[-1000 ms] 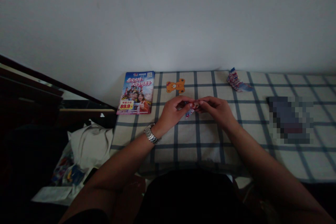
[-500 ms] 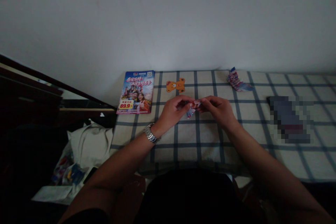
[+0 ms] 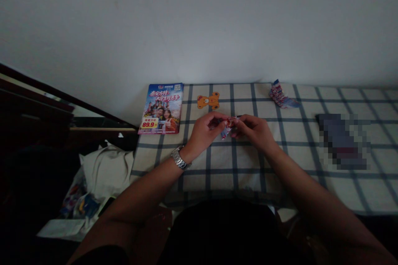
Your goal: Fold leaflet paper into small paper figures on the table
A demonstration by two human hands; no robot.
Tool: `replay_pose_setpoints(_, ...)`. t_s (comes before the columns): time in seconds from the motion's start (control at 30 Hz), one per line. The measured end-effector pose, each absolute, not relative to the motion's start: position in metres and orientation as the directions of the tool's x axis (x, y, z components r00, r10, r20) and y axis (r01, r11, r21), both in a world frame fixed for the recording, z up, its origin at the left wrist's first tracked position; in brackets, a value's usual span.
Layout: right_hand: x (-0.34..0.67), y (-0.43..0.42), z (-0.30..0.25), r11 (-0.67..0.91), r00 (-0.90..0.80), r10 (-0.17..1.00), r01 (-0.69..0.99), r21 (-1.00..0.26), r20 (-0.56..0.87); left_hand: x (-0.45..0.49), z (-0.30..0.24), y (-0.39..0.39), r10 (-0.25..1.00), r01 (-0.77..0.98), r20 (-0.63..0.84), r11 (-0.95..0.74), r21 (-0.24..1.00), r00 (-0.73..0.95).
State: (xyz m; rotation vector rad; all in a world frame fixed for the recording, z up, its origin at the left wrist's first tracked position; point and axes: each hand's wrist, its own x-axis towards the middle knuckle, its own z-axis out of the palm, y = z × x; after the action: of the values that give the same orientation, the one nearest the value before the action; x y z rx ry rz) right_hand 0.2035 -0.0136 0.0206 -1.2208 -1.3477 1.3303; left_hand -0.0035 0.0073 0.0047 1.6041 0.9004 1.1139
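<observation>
Pinching small red-and-blue folded paper scrap (image 3: pixel 226 129) between left hand (image 3: pixel 203 132) and right hand (image 3: pixel 253 131), drawn closer than before, pressing the fold tighter

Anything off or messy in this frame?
Nothing spilled or damaged. Left hand and right hand pinch a folded paper over the checked cloth. Only untidy spot: a crumpled pale sheet and colourful bags heaped low at the left.

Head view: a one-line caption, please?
Left hand and right hand pinch a small printed paper piece over the checked cloth; flyer and bear cutout lie beyond.
</observation>
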Motion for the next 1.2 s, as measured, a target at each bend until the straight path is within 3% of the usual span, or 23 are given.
replay_pose_setpoints(0.37, 0.2058, -0.0136, 0.0229, 0.019, -0.141, 0.99, 0.22, -0.975, -0.013, -0.0009, 0.0043, 0.0082, 0.912, 0.033, 0.228, -0.254, 0.967, 0.34)
replay_pose_setpoints(0.67, 0.2009, -0.0152, 0.0176, -0.058, -0.178, 0.981, 0.099, -0.993, -0.074, -0.0017, 0.0042, 0.0078, 0.922, 0.012, 0.245, -0.26, 0.965, 0.301)
replay_pose_setpoints(0.97, 0.2045, -0.0138, 0.0177, 0.041, -0.225, 0.974, 0.213, -0.976, -0.008, -0.0031, 0.0009, 0.0085, 0.922, 0.042, 0.217, -0.242, 0.969, 0.32)
replay_pose_setpoints(1.2, 0.2034, -0.0137, 0.0164, 0.018, -0.262, 0.965, 0.179, -0.984, -0.03, -0.0043, 0.0067, 0.0096, 0.91, 0.064, 0.217, -0.255, 0.965, 0.353)
